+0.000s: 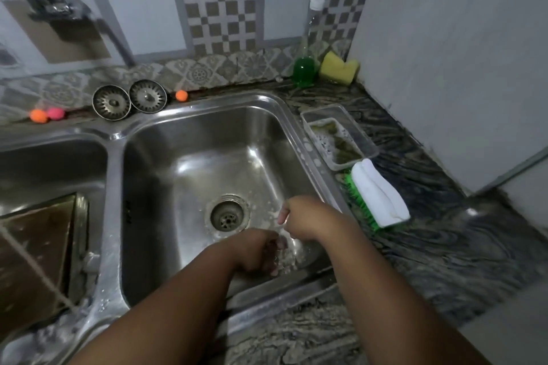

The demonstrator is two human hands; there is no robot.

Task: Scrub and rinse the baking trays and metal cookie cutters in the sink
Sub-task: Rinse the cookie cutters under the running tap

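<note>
Both of my hands are low in the right basin of the steel sink point(166, 157), near its front right corner. My left hand point(257, 249) is curled around a small wet, glinting metal piece point(286, 252), too blurred to tell whether it is a cookie cutter. My right hand point(299, 218) hovers just above it with its fingers bent down, and its fingertips are hidden. A dark, soapy baking tray point(38, 246) leans in the left basin, with foam along its edge.
The drain point(226, 216) lies just left of my hands. On the right counter are a white scrub brush with green bristles point(379, 192), a clear tub of soapy water point(336, 139), a green soap bottle point(304, 67) and a yellow sponge point(338, 68). Two strainers point(111, 102) lean behind the sink.
</note>
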